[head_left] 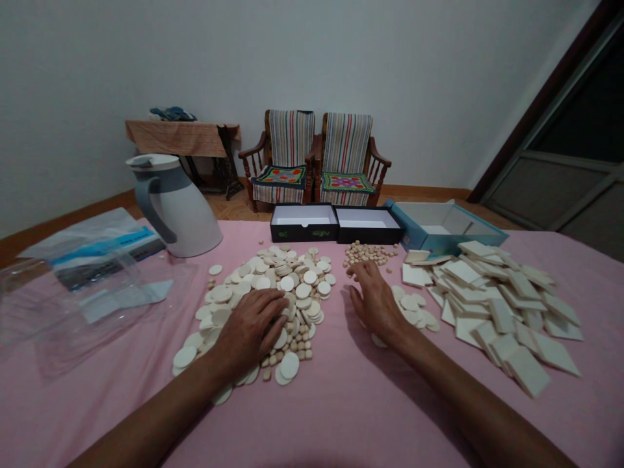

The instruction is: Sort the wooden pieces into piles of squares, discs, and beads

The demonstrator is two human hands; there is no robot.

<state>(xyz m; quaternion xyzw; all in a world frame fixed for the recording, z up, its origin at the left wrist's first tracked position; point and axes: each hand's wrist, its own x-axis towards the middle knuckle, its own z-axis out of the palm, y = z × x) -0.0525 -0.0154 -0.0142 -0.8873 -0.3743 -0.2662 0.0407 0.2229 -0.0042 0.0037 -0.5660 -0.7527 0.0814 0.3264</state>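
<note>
My left hand (255,324) rests on a broad heap of pale round wooden discs (286,283), its fingers lying loosely over them. Small wooden cubes (298,344) are mixed in at the heap's near right side, beside my thumb. To the right, my right hand (374,299) hovers with thumb and fingers apart, and nothing shows in it. Just beyond its fingertips lies a small pile of wooden beads (366,253). A smaller group of round discs (414,308) sits by its outer side, partly covered by the hand and wrist.
Square wooden tiles (502,299) are heaped on the right. Two black boxes with white insides (304,232) (370,235) and a blue box (439,239) line the far edge. At left stand a white jug (188,218) and clear plastic packaging (117,305) on the pink cloth (336,416).
</note>
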